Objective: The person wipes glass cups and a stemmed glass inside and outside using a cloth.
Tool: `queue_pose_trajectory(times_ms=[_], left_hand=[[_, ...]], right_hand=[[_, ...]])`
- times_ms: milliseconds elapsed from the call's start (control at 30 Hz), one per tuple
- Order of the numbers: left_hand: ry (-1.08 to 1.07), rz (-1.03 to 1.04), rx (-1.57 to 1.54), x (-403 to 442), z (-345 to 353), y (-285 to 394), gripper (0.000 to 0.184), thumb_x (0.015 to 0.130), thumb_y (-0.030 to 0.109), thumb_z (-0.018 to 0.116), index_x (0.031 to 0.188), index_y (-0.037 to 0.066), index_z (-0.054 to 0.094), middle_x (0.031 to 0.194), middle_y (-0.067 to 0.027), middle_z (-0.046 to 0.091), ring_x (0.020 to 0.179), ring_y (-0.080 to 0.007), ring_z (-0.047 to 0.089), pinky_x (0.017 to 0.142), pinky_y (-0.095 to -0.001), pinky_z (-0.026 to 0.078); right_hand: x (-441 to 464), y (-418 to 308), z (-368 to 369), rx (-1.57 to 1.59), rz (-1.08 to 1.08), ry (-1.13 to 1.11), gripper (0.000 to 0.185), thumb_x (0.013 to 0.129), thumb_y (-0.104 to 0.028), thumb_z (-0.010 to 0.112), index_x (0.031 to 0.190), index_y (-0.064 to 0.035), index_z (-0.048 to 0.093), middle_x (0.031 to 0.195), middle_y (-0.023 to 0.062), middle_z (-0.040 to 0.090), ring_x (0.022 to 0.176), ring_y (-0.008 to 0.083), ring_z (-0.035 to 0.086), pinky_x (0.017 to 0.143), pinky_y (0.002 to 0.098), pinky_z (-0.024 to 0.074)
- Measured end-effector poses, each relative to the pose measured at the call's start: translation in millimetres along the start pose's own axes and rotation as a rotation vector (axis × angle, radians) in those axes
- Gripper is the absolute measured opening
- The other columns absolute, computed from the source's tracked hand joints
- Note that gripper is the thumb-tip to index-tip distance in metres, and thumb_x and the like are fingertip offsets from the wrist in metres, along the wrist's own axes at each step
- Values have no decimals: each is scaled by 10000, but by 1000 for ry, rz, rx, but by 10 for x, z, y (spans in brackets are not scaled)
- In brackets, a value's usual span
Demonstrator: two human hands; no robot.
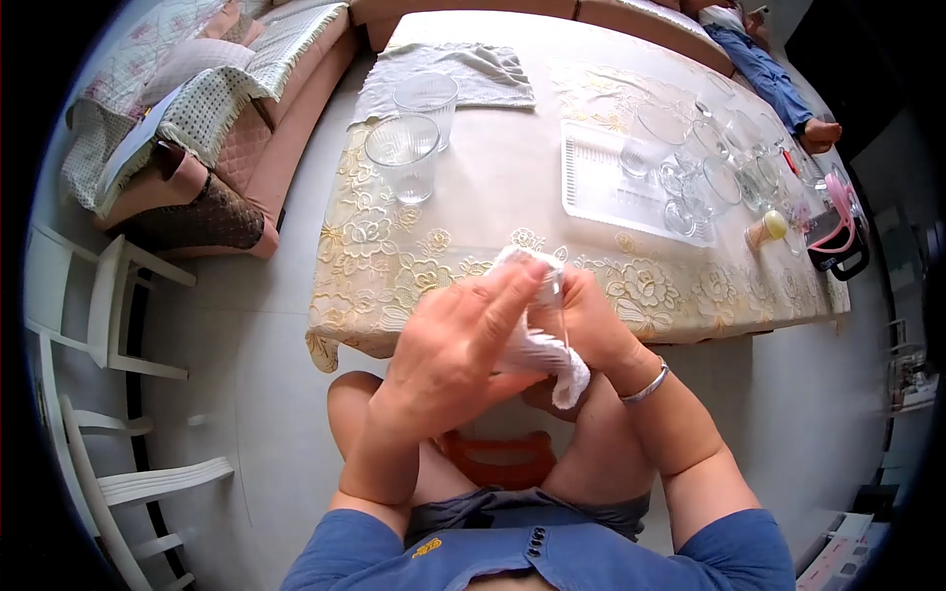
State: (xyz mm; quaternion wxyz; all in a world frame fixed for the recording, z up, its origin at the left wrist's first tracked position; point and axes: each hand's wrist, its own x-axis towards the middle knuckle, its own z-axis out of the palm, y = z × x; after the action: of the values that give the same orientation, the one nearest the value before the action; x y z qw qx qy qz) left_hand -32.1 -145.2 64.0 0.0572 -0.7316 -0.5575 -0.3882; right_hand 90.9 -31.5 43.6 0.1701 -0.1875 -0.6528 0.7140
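Observation:
A white cloth is bunched between my two hands, over my lap at the table's front edge. My left hand presses the cloth with its fingers around what looks like a clear glass, mostly hidden by the cloth and fingers. On the other side, my right hand is closed on the same clear item, with a silver bracelet at the wrist. Two ribbed clear glasses stand on the table beyond my left hand.
A white tray with stemmed glasses is at the right, near an egg-topped cup and a pink-handled item. A grey cloth lies at the back left. Another person's legs rest at the back right.

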Motion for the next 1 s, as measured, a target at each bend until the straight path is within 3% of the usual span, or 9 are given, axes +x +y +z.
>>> queue_pose_trajectory(times_ms=[233, 333, 400, 533, 567, 633, 733, 800, 1000], left_hand=[[92, -40, -118, 5, -34, -60, 918, 558, 356, 773, 1295, 38, 327, 954, -177, 591, 822, -310, 595, 708, -379, 469], [-102, -298, -418, -35, -160, -33, 951, 580, 391, 778, 1314, 37, 288, 934, -197, 600, 824, -344, 600, 720, -371, 474], [-281, -455, -590, -20, -222, -45, 1008, 567, 289, 804, 1349, 29, 222, 857, -187, 624, 874, -231, 600, 801, -297, 423], [-433, -574, -923, -64, -184, -192, 1035, 567, 276, 803, 1369, 55, 188, 1074, -195, 569, 1014, -176, 509, 873, -281, 367], [-434, -574, -924, -66, -177, -171, 1035, 567, 276, 803, 1369, 55, 188, 1074, -195, 569, 1014, -176, 509, 873, -281, 367], [-223, -376, -685, -74, -158, -84, 919, 606, 352, 770, 1335, 70, 287, 949, -193, 596, 847, -330, 600, 737, -346, 473], [-164, -249, -304, -20, -226, 28, 965, 511, 374, 819, 1289, 34, 361, 1028, -192, 587, 927, -296, 590, 769, -320, 465], [-71, -175, -194, 21, -186, 44, 854, 527, 414, 780, 1221, 39, 451, 986, -182, 595, 847, -336, 600, 682, -345, 496], [28, 13, -25, 53, -152, -6, 746, 572, 417, 739, 1172, 47, 495, 973, -177, 585, 844, -314, 591, 695, -371, 487]], right_hand=[[-38, -46, -19, 41, -50, 61, 175, 782, -77, 629, 935, -4, 582, 869, 21, 616, 783, 73, 538, 670, 239, 455], [-44, -37, -19, -316, -263, 86, 211, 708, -61, 669, 889, -25, 566, 760, 72, 593, 688, 143, 571, 634, 268, 455], [-79, -27, -10, -550, -353, 74, 207, 685, -34, 657, 865, -36, 554, 758, 113, 586, 644, 228, 593, 601, 300, 463], [-87, -35, 0, -655, -549, 30, 204, 663, -27, 654, 834, -66, 548, 727, 130, 581, 678, 296, 602, 577, 328, 465], [-89, -50, 4, -655, -548, 30, 204, 663, -27, 654, 834, -66, 548, 727, 130, 581, 678, 296, 602, 577, 328, 465], [-94, -82, 15, -563, -473, 80, 189, 682, -53, 661, 830, -53, 543, 749, 132, 593, 687, 288, 606, 595, 325, 470], [-49, -29, 64, -418, -330, 127, 197, 703, -76, 667, 863, -42, 558, 765, 115, 609, 690, 242, 613, 622, 310, 473], [-25, -86, 78, -158, -101, 54, 215, 753, -97, 652, 941, -22, 580, 803, 46, 615, 739, 107, 561, 665, 265, 469], [-57, -96, 66, 42, -39, 112, 198, 751, -59, 653, 932, -21, 584, 811, 29, 606, 748, 83, 541, 665, 233, 459]])
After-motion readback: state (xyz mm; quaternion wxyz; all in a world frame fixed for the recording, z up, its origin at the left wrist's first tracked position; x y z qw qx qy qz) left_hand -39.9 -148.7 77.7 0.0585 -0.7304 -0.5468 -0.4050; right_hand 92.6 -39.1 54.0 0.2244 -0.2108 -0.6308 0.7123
